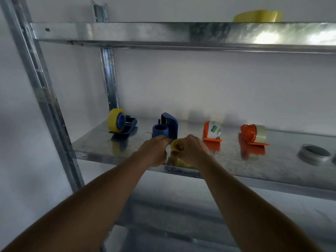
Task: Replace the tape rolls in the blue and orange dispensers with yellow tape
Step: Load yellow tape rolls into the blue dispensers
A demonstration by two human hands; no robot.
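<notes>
Galvanised metal shelving stands against a pale wall, and the work goes on at the front of its middle shelf; on the left sits a blue dispenser already carrying a yellow roll; beside it, at the centre, an empty blue dispenser lies with its hub bare and pointing upward; further right stand two orange dispensers, the nearer holding a white printed roll and the farther a clear one; a grey roll lies flat at the far right, and spare yellow tape rests on the upper shelf.

Both hands meet just in front of the empty blue dispenser; the right hand has its fingers curled round a yellow tape roll, thumb through or against the core; the left hand is close against the roll's left edge, fingers bent toward it, but whether it pinches the loose end or merely steadies I cannot tell, the picture being blurred there.

Judging by its look, the roll should be light and fairly stiff, its outer face smooth and its free end sticky; best held by the flat sides or through the core, keeping fingers off the adhesive, then slid squarely onto the hub.
</notes>
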